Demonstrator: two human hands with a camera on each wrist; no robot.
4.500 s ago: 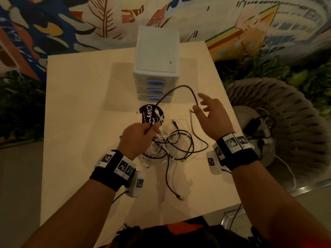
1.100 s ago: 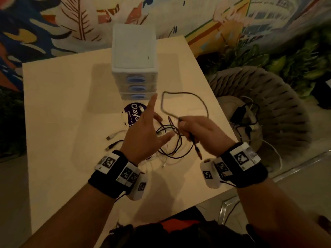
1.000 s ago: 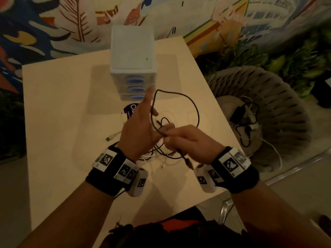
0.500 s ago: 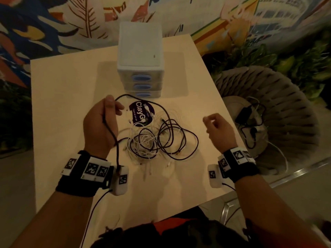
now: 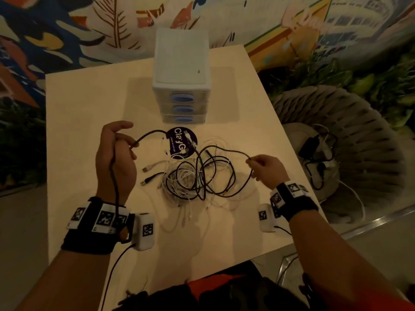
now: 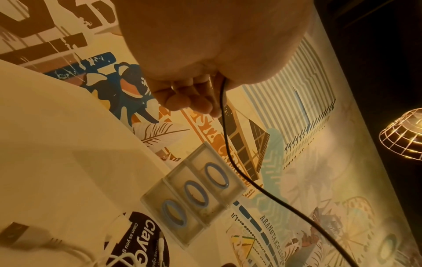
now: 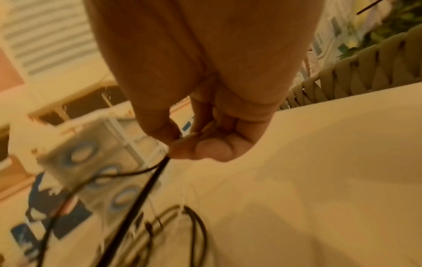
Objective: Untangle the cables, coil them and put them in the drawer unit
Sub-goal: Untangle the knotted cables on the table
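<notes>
A tangle of black and white cables (image 5: 197,178) lies on the pale table (image 5: 89,104), in front of a white drawer unit (image 5: 182,75) with three blue-handled drawers, all closed. My left hand (image 5: 116,151) is raised left of the pile and grips a black cable (image 5: 146,136), whose tail hangs down over my wrist. In the left wrist view the black cable (image 6: 228,153) runs out from between the curled fingers. My right hand (image 5: 262,167) pinches the same black cable right of the pile; the right wrist view shows that black cable (image 7: 146,191) leaving the pinch of thumb and fingers.
A round dark sticker (image 5: 182,143) lies between the pile and the drawer unit. Two USB plugs (image 5: 146,176) stick out left of the tangle. A woven chair (image 5: 350,135) with an adapter and more cables stands right of the table. A mural wall is behind.
My hands have parted: the left went left holding the black cable, the right moved out to the right and now pinches the cable, stretching it above the pile.
</notes>
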